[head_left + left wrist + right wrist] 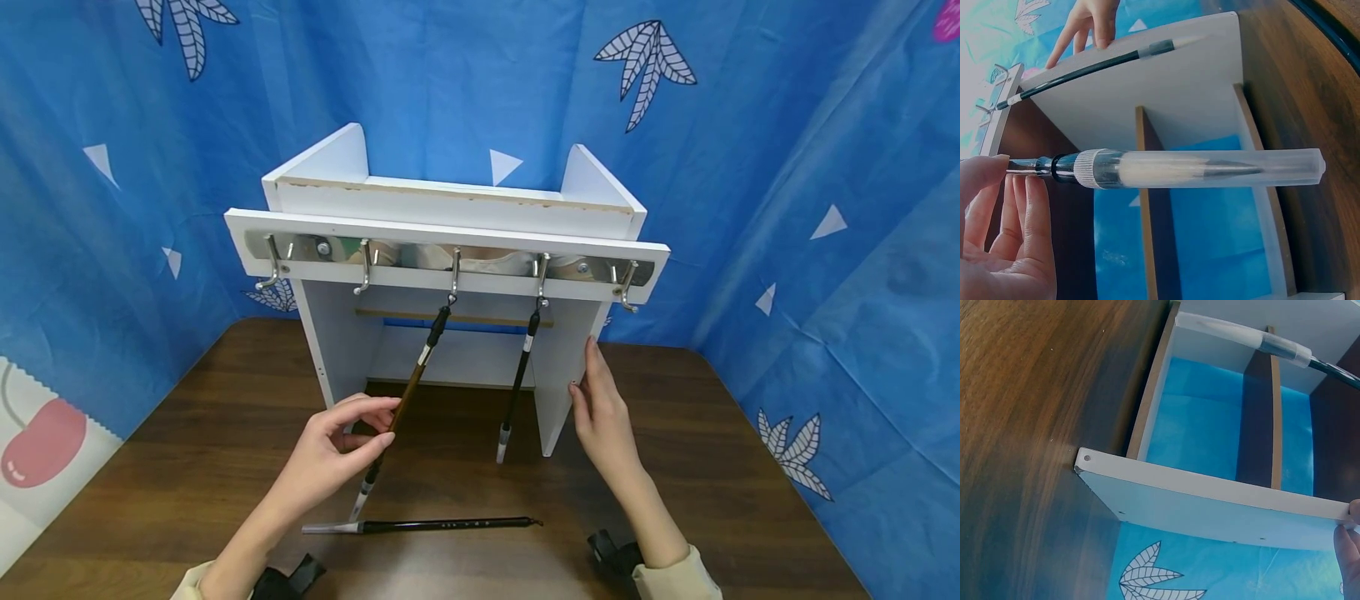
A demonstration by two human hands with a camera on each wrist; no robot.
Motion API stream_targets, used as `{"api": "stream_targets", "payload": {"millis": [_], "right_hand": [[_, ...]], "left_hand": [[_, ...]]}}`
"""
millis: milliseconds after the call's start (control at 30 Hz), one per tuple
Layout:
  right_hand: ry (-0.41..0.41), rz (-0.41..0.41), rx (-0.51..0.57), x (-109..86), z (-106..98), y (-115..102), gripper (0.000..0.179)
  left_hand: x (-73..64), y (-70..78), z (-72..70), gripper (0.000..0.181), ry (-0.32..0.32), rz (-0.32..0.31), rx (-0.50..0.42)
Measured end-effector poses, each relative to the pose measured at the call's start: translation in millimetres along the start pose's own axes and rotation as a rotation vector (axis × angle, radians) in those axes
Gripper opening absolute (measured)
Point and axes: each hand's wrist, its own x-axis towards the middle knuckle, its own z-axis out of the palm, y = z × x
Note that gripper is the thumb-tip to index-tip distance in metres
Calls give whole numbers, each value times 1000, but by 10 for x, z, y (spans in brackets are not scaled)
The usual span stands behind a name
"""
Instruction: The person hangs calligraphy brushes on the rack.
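Observation:
My left hand pinches the brown handle of a calligraphy brush between thumb and fingers. The brush slants down from the middle hook, its loop at the hook's tip. In the left wrist view a clear cap covers its bristles. With fingers straight, my right hand rests against the right side panel of a white shelf unit. A second, dark calligraphy brush hangs from the hook to the right, also capped. Below, a black calligraphy brush lies crosswise on the table.
Across the front of the unit runs a white rail with several metal hooks jutting toward me. The unit stands on a brown wooden table. Behind and at the sides hangs a blue patterned curtain.

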Motion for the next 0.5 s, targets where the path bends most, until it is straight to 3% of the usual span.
{"api": "stream_targets", "payload": {"millis": [500], "right_hand": [[-7,9,-5,8,-8,-9,87]], "left_hand": [[3,-37,0,38,-3,14,-3]]}}
